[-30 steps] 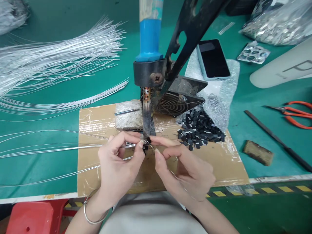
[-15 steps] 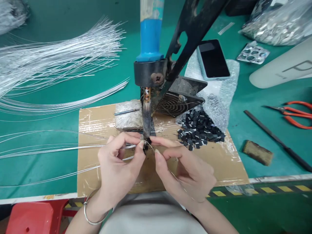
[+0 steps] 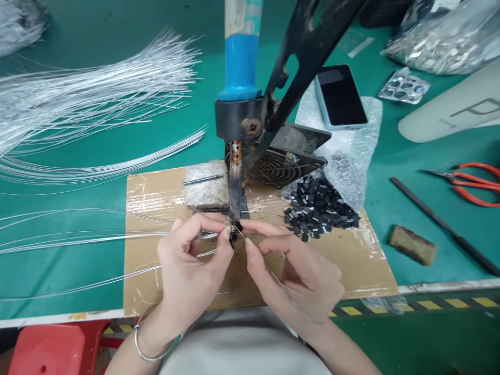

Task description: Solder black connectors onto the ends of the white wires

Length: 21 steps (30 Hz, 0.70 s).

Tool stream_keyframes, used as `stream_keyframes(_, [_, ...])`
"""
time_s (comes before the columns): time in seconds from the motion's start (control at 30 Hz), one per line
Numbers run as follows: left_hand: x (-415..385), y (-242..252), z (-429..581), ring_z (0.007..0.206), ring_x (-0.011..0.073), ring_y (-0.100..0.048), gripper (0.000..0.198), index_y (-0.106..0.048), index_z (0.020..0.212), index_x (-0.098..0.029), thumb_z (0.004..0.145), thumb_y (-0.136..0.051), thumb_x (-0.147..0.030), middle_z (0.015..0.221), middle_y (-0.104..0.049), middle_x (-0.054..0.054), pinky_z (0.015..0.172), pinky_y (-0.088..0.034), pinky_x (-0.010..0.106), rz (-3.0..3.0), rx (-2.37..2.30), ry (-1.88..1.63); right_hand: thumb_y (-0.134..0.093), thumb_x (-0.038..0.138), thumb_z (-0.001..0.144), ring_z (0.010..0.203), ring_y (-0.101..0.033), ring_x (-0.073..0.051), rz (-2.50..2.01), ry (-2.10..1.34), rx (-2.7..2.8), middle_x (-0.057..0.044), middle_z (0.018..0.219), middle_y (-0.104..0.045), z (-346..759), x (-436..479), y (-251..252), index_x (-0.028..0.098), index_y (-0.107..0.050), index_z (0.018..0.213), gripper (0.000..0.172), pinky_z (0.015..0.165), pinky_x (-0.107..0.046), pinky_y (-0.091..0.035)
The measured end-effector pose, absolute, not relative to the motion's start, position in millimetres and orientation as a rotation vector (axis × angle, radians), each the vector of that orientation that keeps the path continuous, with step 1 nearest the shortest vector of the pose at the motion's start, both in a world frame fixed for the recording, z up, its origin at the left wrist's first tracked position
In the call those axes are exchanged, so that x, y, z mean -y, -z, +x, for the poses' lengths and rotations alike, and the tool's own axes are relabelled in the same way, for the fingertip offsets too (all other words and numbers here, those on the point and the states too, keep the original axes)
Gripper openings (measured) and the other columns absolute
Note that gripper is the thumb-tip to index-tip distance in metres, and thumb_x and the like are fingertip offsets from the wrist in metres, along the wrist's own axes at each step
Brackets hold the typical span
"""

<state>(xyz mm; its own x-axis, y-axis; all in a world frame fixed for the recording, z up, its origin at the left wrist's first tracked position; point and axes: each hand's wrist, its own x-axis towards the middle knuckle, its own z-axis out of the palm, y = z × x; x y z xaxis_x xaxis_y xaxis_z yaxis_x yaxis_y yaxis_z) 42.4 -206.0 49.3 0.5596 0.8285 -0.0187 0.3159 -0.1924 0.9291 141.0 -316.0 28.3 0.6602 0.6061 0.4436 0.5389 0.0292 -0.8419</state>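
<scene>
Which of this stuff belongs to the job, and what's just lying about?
Belongs, it seems:
soldering iron, tip between the hands
thin wire in the right hand
white wires running to the left hand
heap of black parts, likely

Apparently lying about:
phone
blister pack
pale bottle
orange-handled pliers, untouched, though possibly a job tool

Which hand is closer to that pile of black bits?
Right: the right hand is just below-left of the pile in view; the left hand is farther left.
</scene>
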Motion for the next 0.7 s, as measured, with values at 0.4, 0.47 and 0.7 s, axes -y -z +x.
stream_keyframes(0.4, [206.2, -45.7, 41.8, 0.093, 0.0189, -0.071, 0.013, -0.075, 0.080, -0.026, 0.087, -0.073, -0.015, 0.090, -0.078, 0.000, 0.064, -0.046, 0.027, 1.796, -0.957, -0.624, -0.068, -0.001, 0.090, 0.087, -0.084, -0.023, -1.624, -0.036, 0.975, -0.005, 0.090, -0.082, 142.3, 314.4, -28.1, 0.021, -0.063, 0.091, 0.023, 0.078, -0.030, -0.070])
stream_keyframes(0.47, [206.7, -45.2, 41.2, 0.092, 0.0180, -0.071, 0.014, -0.075, 0.080, -0.026, 0.088, -0.073, -0.015, 0.091, -0.078, -0.001, 0.065, -0.047, 0.026, 1.794, -0.955, -0.628, -0.069, -0.001, 0.090, 0.087, -0.084, -0.023, -1.624, -0.022, 0.973, -0.004, 0.088, -0.082, 142.0, 314.1, -27.4, 0.021, -0.063, 0.091, 0.023, 0.079, -0.030, -0.070])
stream_keyframes(0.7, [208.1, -44.6, 39.8, 0.097, 0.0186, -0.072, 0.014, -0.075, 0.083, -0.026, 0.090, -0.073, -0.014, 0.092, -0.078, -0.001, 0.075, -0.053, 0.027, 1.779, -0.929, -0.643, -0.068, -0.001, 0.091, 0.087, -0.083, -0.023, -1.650, -0.009, 0.993, -0.005, 0.092, -0.083, 142.1, 312.8, -28.9, 0.022, -0.062, 0.092, 0.025, 0.078, -0.032, -0.071])
